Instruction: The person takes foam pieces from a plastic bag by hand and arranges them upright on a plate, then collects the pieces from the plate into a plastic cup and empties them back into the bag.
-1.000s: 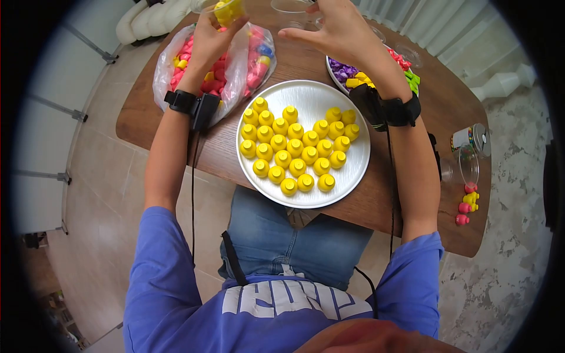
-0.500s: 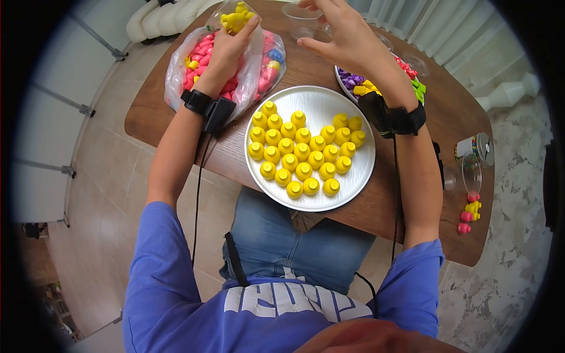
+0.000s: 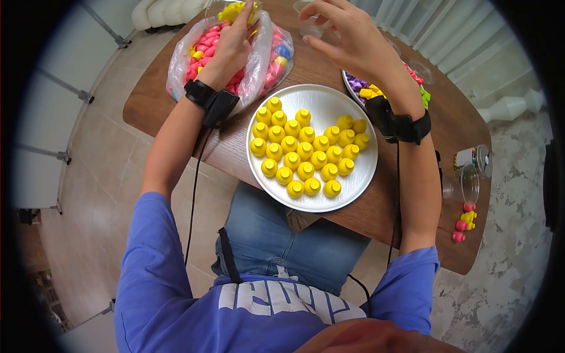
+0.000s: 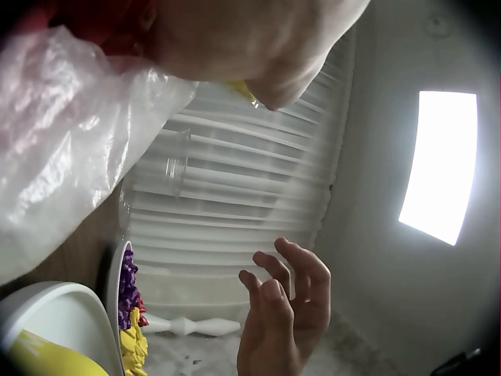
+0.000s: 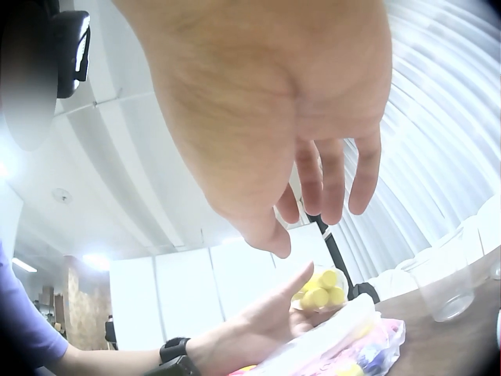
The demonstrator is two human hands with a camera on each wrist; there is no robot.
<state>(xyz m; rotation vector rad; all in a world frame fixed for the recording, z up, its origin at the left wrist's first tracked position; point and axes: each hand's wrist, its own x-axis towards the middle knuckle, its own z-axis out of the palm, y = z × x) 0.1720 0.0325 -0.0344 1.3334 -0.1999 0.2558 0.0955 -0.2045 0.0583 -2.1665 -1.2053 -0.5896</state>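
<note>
At the far left of the table (image 3: 147, 106), the left hand (image 3: 233, 48) is holding a clear cup (image 3: 211, 12), its thumb lying along one side and its fingers partly hiding; some yellow pieces (image 5: 319, 296) are lying in this cup; near it a plastic bag (image 3: 259, 70) is standing open, with many pink pieces (image 3: 206, 47) showing inside. The right hand (image 3: 356, 44) is hanging in the air at the far side, its fingers spreading and bending softly; a second clear cup (image 3: 311, 27) is standing on the table, apart from these fingers, as the right wrist view is showing. Near the person, a round tray (image 3: 353, 182) is carrying many small yellow bottles (image 3: 305, 151), which are standing with the neck up; farther right, a plate (image 3: 348, 84) is hiding partly under the right arm; at the right edge, a jar (image 3: 465, 159) is resting.
</note>
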